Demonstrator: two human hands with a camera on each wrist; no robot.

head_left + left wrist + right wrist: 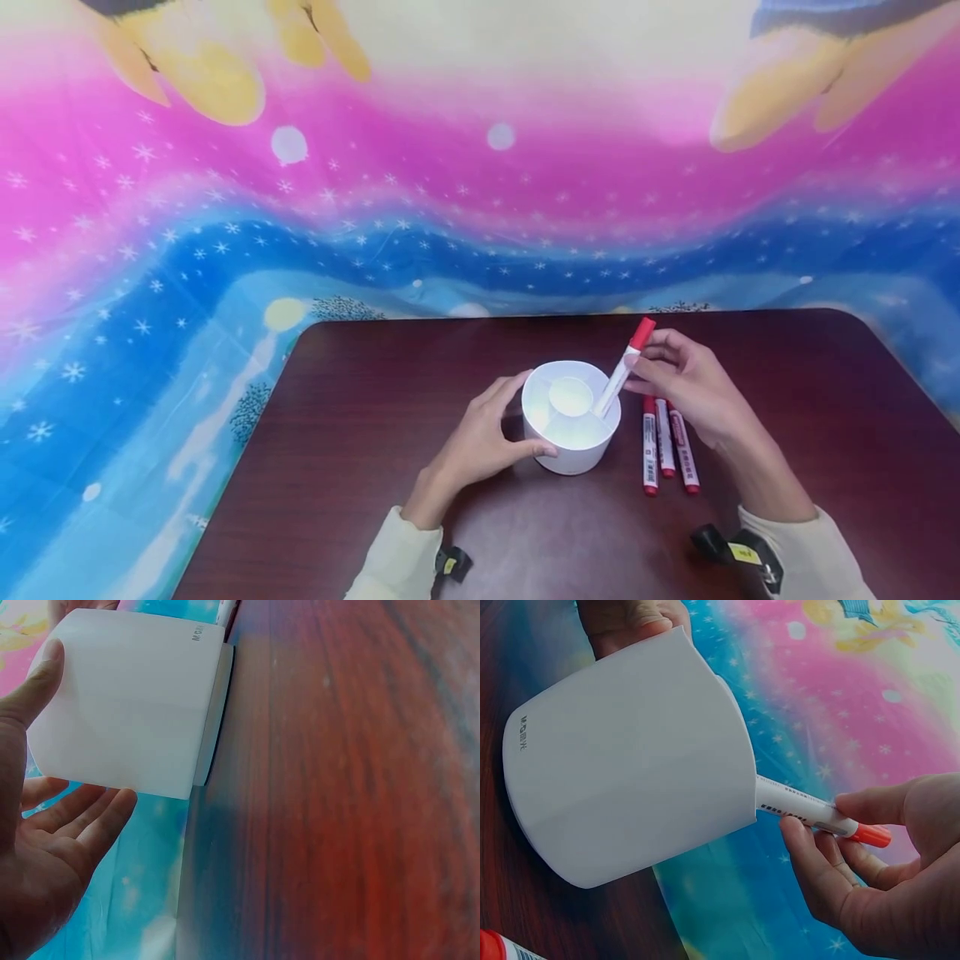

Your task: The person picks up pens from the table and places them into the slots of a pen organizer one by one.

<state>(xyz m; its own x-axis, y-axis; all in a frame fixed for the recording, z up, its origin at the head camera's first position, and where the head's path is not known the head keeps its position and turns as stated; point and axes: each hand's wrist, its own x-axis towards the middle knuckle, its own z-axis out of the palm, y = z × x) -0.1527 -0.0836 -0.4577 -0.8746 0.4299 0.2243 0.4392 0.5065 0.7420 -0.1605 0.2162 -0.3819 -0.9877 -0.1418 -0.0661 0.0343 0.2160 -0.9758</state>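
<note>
A white round pen holder [572, 458] with a cup-like ring at its centre stands on the table. My left hand [480, 435] holds its left side, thumb at the front and fingers around the side; the left wrist view shows thumb and fingertips against the wall [127, 705]. My right hand [697, 385] pinches a white marker with a red cap [621, 373] between thumb and fingers. The marker leans, cap up, with its lower end inside the holder's right part. In the right wrist view, the holder's wall [637, 765] hides that lower end.
Three more red-capped markers, the left one [650, 450] among them, lie side by side on the dark wooden table [360, 400], right of the holder and beside my right wrist. A colourful printed cloth [450, 167] hangs behind the table's far edge.
</note>
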